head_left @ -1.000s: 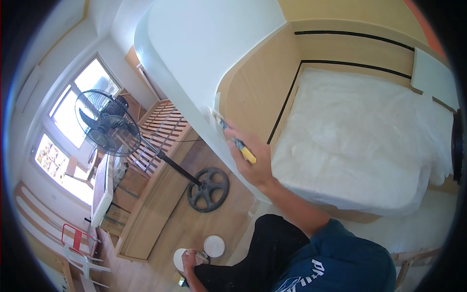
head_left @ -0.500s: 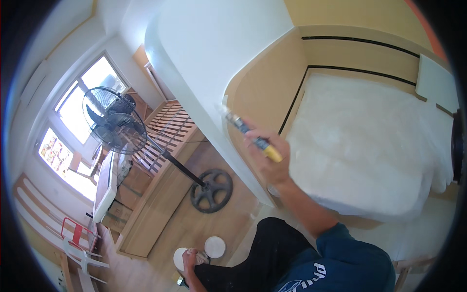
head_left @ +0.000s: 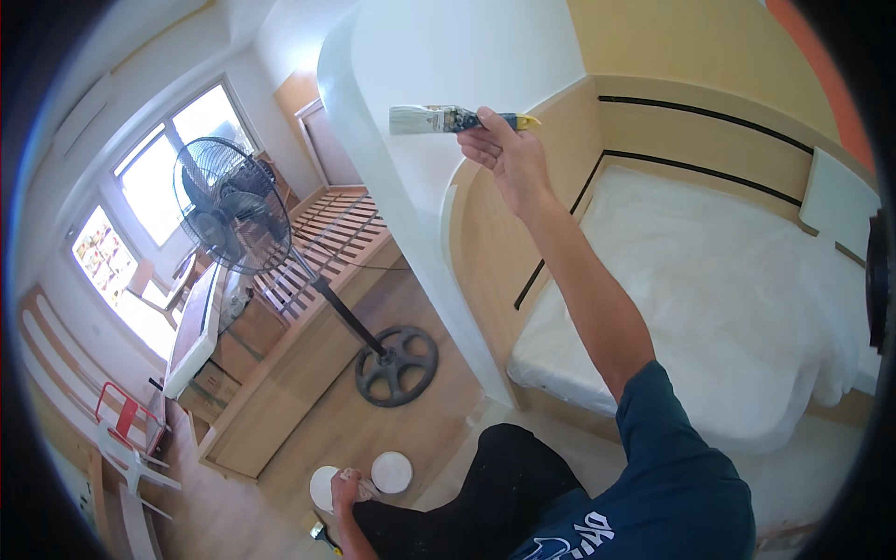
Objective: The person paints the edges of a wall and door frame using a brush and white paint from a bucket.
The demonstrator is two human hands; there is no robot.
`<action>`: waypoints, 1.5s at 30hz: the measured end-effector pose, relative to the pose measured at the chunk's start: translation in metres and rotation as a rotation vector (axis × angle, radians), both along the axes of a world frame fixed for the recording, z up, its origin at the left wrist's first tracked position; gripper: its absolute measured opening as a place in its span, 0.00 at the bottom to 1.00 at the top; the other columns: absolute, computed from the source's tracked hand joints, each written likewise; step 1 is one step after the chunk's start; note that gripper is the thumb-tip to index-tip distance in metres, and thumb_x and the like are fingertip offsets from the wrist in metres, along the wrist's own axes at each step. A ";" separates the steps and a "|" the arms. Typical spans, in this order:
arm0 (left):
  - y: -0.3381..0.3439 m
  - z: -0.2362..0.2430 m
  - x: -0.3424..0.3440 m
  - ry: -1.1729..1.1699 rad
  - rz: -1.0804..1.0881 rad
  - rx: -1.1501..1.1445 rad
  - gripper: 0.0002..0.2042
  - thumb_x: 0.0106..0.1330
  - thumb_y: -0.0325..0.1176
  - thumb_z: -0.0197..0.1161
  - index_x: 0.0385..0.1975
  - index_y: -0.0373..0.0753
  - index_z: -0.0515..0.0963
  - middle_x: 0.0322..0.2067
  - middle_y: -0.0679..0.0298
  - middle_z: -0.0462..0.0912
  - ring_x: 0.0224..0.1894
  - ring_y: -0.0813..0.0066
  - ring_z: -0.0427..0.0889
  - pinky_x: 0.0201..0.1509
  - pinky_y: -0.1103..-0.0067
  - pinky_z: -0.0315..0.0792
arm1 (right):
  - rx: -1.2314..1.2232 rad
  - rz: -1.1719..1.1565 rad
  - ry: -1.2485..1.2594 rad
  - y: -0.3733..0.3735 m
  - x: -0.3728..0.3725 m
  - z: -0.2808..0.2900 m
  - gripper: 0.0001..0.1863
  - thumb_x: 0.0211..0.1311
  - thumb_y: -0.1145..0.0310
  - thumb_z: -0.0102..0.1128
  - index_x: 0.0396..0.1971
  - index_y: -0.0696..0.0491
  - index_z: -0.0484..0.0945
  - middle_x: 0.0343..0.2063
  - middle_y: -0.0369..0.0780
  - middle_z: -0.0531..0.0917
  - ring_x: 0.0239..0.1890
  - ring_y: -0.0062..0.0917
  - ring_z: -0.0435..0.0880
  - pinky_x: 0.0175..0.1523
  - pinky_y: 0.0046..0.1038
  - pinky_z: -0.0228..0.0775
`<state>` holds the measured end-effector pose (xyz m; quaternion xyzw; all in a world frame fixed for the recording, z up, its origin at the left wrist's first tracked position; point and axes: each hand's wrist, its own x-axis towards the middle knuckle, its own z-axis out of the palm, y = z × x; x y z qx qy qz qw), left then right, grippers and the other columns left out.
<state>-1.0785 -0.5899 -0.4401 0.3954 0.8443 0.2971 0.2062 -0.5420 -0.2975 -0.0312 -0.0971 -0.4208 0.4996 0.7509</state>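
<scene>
Raised in front of the white partition wall [head_left: 425, 56], my right hand [head_left: 509, 159] grips a paintbrush [head_left: 448, 119] by its dark, yellow-ended handle. Its pale, broad bristles point left and look close to the wall; I cannot tell whether they touch. Low down by my knee, my left hand [head_left: 345, 489] has its fingers closed on something pale that I cannot make out. Beside that hand are a round white tub [head_left: 323, 487] and a round white lid or second tub [head_left: 392, 472]. A second brush [head_left: 322, 534] with a yellow handle shows next to my left forearm.
A standing fan [head_left: 233, 205] on a round dark base [head_left: 396, 366] occupies the floor to the left. Behind it is a slatted wooden bed frame [head_left: 271, 420]. A plastic-covered mattress [head_left: 691, 299] lies on the right. A white chair [head_left: 131, 462] stands far left.
My right hand has moved up with the brush, whose bristles have swung from pointing up-left to level and leftward. The view has shifted slightly; my left hand stays by the tubs.
</scene>
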 end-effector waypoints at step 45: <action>0.012 -0.027 -0.020 0.046 -0.015 -0.073 0.25 0.58 0.45 0.70 0.47 0.29 0.83 0.43 0.40 0.87 0.50 0.43 0.87 0.54 0.59 0.78 | 0.334 -0.614 -0.323 -0.033 -0.030 -0.035 0.10 0.63 0.71 0.74 0.35 0.60 0.81 0.28 0.38 0.87 0.31 0.16 0.86 0.38 0.20 0.81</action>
